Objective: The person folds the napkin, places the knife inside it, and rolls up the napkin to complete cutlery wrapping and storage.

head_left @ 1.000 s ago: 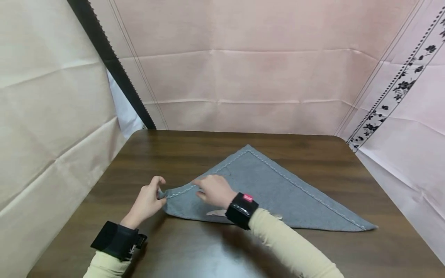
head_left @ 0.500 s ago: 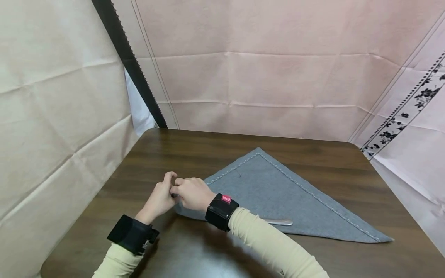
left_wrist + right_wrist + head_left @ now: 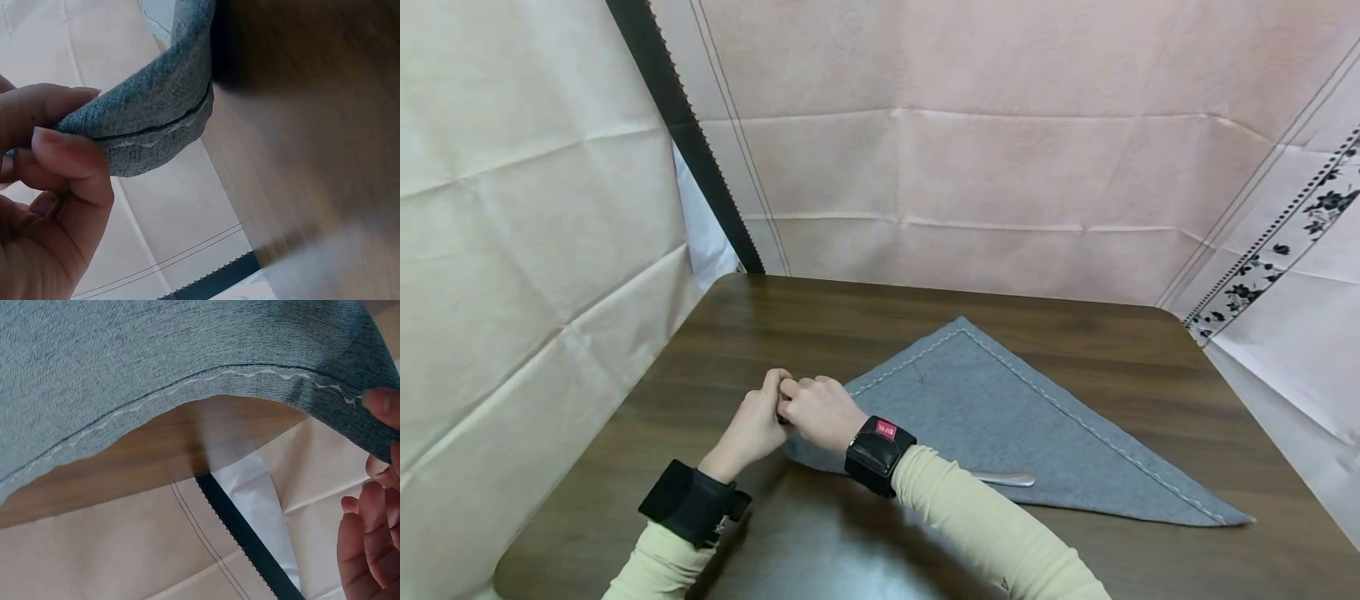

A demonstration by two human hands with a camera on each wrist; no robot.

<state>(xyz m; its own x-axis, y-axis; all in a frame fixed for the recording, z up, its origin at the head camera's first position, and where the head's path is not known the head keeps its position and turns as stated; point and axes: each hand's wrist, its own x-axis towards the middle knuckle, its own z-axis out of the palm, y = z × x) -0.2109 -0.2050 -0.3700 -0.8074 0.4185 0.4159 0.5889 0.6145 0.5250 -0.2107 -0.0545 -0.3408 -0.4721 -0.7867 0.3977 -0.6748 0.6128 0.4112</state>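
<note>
A blue-grey cloth point(image 3: 1000, 417) with a white zigzag stitch along its border lies folded into a triangle on the table in the head view. My left hand point(image 3: 751, 423) pinches its left corner; the left wrist view shows thumb and finger of the left hand point(image 3: 62, 162) on the raised, bent cloth edge point(image 3: 150, 106). Close beside it, my right hand point(image 3: 823, 412) grips the same corner. In the right wrist view, the right hand point(image 3: 375, 519) pinches the stitched cloth edge point(image 3: 300, 387). A silver metal handle point(image 3: 1006, 478) lies on the cloth, partly hidden behind the right forearm.
The brown wooden table point(image 3: 820, 325) has rounded far corners. Pale hanging fabric point(image 3: 1000, 167) surrounds its back and sides, with a black strip point(image 3: 692, 137) at the left and a floral band point(image 3: 1262, 275) at the right.
My right hand has moved left along the cloth to meet my left hand at the corner and now grips there. The metal handle shows more. Over the last half second little moved.
</note>
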